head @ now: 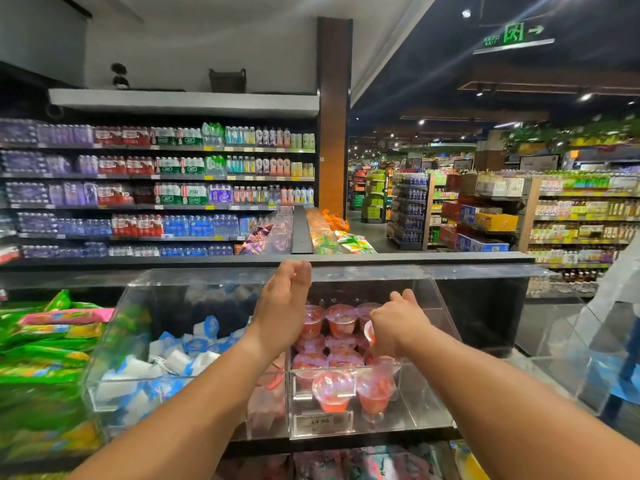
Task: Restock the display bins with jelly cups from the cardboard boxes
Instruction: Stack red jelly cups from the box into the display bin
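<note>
A clear acrylic display bin (420,403) in front of me holds several red jelly cups (333,389) in rows. My left hand (284,303) is raised at the bin's upper edge, fingers curled against the clear lid (363,273), which it holds up. My right hand (393,327) reaches down into the bin and grips a red jelly cup (370,332) among the others. A second acrylic bin (114,344) to the left holds several blue-and-white jelly cups (194,344). No cardboard box shows in this view.
Green and yellow snack packets (45,344) lie left of the bins. A white price tag (320,421) sits on the red bin's front. Another clear bin (568,341) stands at the right. Drink shelves (156,188) fill the background, and an aisle opens at the right.
</note>
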{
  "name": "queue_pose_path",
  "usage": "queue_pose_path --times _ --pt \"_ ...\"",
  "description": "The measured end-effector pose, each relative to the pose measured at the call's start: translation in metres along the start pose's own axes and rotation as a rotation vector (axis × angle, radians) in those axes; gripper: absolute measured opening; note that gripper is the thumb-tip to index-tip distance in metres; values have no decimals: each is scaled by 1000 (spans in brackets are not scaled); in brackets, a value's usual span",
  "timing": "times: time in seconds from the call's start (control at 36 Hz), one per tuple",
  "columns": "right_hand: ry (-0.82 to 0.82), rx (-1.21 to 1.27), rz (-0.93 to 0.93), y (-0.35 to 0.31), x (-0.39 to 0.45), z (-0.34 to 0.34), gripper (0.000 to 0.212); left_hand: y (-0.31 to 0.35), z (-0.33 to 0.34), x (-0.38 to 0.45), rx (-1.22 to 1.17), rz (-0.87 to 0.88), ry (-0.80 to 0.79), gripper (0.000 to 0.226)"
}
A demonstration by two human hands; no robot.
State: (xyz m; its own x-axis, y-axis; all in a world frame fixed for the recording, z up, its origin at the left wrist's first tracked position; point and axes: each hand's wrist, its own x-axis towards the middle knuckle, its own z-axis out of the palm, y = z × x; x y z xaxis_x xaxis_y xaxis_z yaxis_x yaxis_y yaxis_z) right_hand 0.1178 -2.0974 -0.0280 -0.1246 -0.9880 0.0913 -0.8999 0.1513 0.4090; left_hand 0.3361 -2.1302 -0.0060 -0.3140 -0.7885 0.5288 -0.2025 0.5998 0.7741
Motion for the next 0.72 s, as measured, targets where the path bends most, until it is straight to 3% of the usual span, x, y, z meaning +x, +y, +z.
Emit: queue_pose_path --times 0.22,0.44,0.58,0.72 --pt "26 22 53 2 -4 14 19 -3 -4 -5 43 47 -16 51" --pt "-25 57 85 1 -4 18 27 -17 -3 -12 142 34 -34 46" --pt "-44 107 119 3 -7 7 63 -22 -8 -15 353 41 -77 39" --pt "33 144 136 3 -23 -10 63 -19 -20 -21 633 76 -120 49"
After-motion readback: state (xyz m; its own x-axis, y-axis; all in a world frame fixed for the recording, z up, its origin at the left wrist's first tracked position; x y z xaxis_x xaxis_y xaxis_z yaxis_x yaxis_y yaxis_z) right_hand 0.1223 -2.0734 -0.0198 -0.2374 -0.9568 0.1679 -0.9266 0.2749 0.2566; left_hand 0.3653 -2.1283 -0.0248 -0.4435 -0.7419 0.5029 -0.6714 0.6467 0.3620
